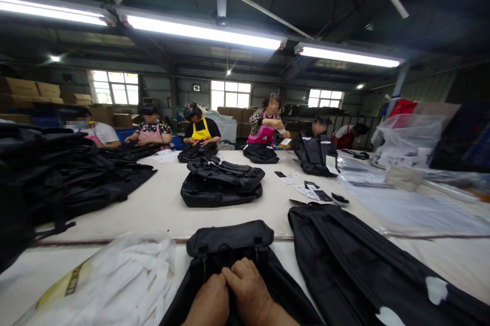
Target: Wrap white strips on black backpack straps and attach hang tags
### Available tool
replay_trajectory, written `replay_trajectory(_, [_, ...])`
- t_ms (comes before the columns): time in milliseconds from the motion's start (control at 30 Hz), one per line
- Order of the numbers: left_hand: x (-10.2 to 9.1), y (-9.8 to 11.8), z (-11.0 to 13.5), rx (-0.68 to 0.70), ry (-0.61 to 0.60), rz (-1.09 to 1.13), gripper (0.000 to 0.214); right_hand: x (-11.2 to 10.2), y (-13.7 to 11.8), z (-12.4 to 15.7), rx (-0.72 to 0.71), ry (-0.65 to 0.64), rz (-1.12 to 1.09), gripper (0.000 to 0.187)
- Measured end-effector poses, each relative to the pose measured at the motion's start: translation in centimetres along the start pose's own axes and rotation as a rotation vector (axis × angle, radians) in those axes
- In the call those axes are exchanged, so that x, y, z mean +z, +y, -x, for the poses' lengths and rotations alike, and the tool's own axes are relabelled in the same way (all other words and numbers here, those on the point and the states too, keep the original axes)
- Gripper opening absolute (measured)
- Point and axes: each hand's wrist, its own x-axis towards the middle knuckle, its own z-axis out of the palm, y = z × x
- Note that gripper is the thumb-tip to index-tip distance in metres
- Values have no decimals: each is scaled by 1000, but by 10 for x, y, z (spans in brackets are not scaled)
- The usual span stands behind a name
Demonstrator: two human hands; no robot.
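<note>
A black backpack (229,244) lies flat on the white table (161,203) right in front of me, its top flap pointing away. My left hand (210,301) and my right hand (248,289) rest side by side on its middle, both with fingers curled into the black fabric, knuckles touching. What the fingertips pinch is hidden under the hands. A second black backpack (367,265) lies flat to the right of the one I hold.
A crumpled white plastic bag (111,280) lies at my left. A heap of black bags (65,173) fills the far left. Another black backpack (222,183) sits mid-table, small cards (306,185) beyond. Several seated people (264,127) work across the table. Clear plastic sheets (401,203) lie at right.
</note>
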Motion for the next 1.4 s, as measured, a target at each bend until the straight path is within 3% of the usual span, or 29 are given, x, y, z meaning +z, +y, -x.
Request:
replay_trajectory(100, [4,-1,1,27,82,29,36,-2,1,-3,109,-48,-72,13])
replay_trajectory(333, [10,-2,5,196,378,12,32,-18,5,-9,190,-66,-310,21])
replay_trajectory(467, [2,5,8,237,397,16,30,-23,12,-6,222,-118,-380,24])
replay_trajectory(600, [0,5,3,309,396,91,25,-23,17,-4,277,-60,-398,27])
replay_trajectory(667, [4,4,-2,279,405,29,26,-23,17,-3,285,-27,-399,28])
replay_trajectory(800, [5,12,-20,141,312,-193,32,-24,17,-3,285,12,-383,30])
replay_trajectory(1067, [-22,28,-61,59,-49,-457,26,-23,16,-3,255,43,-379,32])
replay_trajectory(1400, [-24,21,-64,16,-36,-458,28,-24,14,-6,265,84,-380,33])
